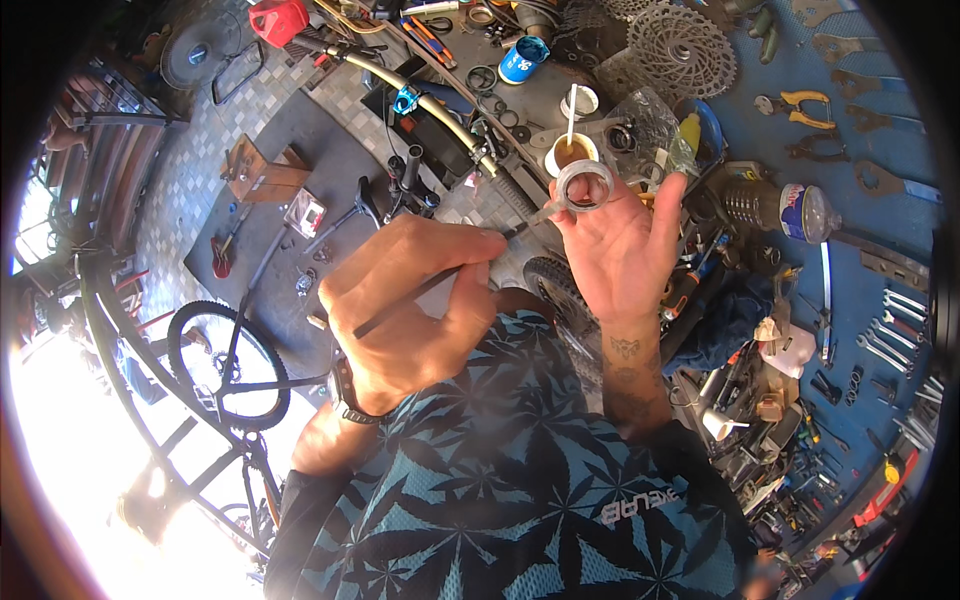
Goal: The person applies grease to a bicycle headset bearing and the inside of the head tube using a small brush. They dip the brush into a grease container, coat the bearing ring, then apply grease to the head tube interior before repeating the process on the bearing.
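Note:
My left hand (pixel 415 300), with a watch at its wrist, is closed round a slim dark stick-like tool (pixel 405 298). The pale tip of that tool meets the side of a silvery ring (pixel 583 187), or comes very near it; I cannot tell which. My right hand (pixel 620 245) holds the ring at its fingertips, palm facing me and thumb spread to the side. Just beyond the ring stands a small white tub (pixel 573 150) of brown paste, with a white stick upright in it. The fingers behind the ring are partly hidden.
Beyond my hands, a cluttered bench carries a blue can (pixel 523 60), a bicycle cassette (pixel 682 52) and a clear plastic bag (pixel 655 125). To the right are a plastic bottle (pixel 805 212), pliers (pixel 800 105) and wrenches (pixel 890 335). A bicycle wheel (pixel 228 365) stands left.

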`<state>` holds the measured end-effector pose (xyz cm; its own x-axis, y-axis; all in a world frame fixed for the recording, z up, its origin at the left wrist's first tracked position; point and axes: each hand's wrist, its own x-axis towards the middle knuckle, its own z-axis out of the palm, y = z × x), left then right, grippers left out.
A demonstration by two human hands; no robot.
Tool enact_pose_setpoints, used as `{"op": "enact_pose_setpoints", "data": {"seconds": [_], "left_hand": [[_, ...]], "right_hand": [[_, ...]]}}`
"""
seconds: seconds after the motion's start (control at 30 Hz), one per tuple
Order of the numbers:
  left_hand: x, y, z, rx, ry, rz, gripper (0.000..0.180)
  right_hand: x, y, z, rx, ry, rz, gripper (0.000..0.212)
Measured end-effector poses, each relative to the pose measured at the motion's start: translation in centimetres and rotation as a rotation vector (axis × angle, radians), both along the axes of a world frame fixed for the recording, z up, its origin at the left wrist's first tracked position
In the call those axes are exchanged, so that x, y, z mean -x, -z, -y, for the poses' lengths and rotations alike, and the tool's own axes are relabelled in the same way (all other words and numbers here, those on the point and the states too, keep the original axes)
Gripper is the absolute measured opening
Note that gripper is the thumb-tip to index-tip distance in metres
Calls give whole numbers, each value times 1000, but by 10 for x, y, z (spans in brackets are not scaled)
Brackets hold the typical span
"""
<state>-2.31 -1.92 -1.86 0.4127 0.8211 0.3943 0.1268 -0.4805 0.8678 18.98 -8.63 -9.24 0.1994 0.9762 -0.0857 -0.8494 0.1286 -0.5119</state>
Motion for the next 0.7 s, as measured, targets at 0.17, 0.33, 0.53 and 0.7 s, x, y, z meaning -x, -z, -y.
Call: {"op": "enact_pose_setpoints", "data": {"seconds": [0.17, 0.33, 0.53, 0.7], "left_hand": [[0, -1, 0, 72, 0, -2, 21], [-1, -2, -5, 11, -53, 56, 21], [1, -3, 2, 32, 54, 40, 22], [-2, -7, 5, 123, 87, 206, 25]], "right_hand": [[0, 3, 1, 28, 3, 63, 75], [1, 2, 0, -27, -19, -31, 84], [4, -11, -2, 76, -39, -105, 77], [-1, -9, -11, -90, -262, -479, 74]]}}
